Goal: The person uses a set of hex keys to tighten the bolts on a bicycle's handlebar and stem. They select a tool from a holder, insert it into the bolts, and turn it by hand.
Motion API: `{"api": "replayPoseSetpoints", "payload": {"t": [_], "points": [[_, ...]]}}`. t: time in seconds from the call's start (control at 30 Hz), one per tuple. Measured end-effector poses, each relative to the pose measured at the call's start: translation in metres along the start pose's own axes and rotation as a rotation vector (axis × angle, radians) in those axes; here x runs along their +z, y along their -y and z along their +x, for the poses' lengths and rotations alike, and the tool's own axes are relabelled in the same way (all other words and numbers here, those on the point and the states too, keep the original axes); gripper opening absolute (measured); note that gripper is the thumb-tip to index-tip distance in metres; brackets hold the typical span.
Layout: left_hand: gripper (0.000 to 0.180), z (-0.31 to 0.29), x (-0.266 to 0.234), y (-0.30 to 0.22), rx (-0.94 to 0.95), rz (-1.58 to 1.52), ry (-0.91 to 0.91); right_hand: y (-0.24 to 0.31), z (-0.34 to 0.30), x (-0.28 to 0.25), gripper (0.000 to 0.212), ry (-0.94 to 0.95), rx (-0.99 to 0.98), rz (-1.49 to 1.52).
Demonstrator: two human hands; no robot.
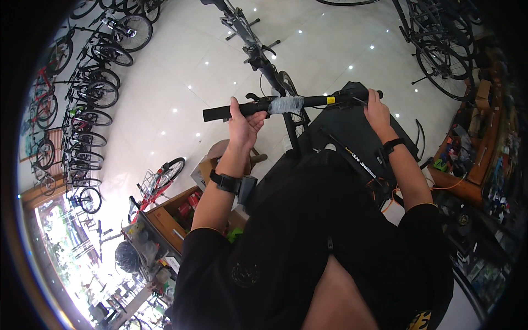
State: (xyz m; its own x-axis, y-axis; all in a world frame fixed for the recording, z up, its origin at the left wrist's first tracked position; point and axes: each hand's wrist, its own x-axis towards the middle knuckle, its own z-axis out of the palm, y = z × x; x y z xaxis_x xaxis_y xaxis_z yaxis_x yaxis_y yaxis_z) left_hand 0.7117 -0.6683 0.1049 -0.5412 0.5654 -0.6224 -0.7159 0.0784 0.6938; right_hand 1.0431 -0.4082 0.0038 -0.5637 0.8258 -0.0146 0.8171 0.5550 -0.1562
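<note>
Handlebar point(314, 101) held both ends, probably for steadiness: left hand point(243, 129) cradles it, fingers point(255, 120) curled; right hand point(378, 114) grips it.

Black short-sleeved top point(286, 220), a dark band on each wrist.
Thin yellow-orange trim point(209, 228) edges the sleeves; a small zip pull point(330, 242) sits at the point of a V-shaped opening, a faint round emblem point(245, 273) marks the left side, and a yellow-and-black patch point(419, 320) shows low on the right. The left black wristband point(221, 180) has a boxy dark-grey module point(247, 189) beside it; the right black wristband point(392, 144) looks slimmer. Forearms and hands are bare.
</note>
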Motion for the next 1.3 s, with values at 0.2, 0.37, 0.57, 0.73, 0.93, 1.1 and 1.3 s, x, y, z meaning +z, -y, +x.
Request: {"api": "replayPoseSetpoints", "payload": {"t": [0.2,0.37,0.57,0.73,0.93,1.1,1.3], "points": [[0.068,0.017,-0.024,-0.018,-0.118,-0.143,0.008,-0.008,0.037,-0.008,0.046,-0.099,-0.265,0.027],[0.068,0.037,-0.053,-0.023,-0.243,-0.301,-0.009,0.009,0.051,-0.069,0.043,-0.237,-0.414,0.026],[0.055,0.059,-0.090,-0.019,-0.392,-0.386,-0.060,0.047,0.067,-0.134,0.037,-0.187,-0.688,-0.132],[0.048,0.068,-0.123,-0.012,-0.399,-0.272,-0.092,0.079,0.068,-0.150,0.032,0.036,-0.756,-0.138],[0.039,-0.006,-0.050,-0.026,0.345,0.989,-0.095,0.084,0.060,-0.133,0.023,0.269,-0.594,-0.169],[0.053,0.017,-0.001,0.006,1.145,1.455,0.375,0.082,0.056,-0.137,0.021,0.318,-0.553,-0.117],[0.031,0.071,0.005,0.015,1.173,1.751,0.245,0.080,0.074,-0.155,0.020,0.326,-0.547,-0.059]]}}
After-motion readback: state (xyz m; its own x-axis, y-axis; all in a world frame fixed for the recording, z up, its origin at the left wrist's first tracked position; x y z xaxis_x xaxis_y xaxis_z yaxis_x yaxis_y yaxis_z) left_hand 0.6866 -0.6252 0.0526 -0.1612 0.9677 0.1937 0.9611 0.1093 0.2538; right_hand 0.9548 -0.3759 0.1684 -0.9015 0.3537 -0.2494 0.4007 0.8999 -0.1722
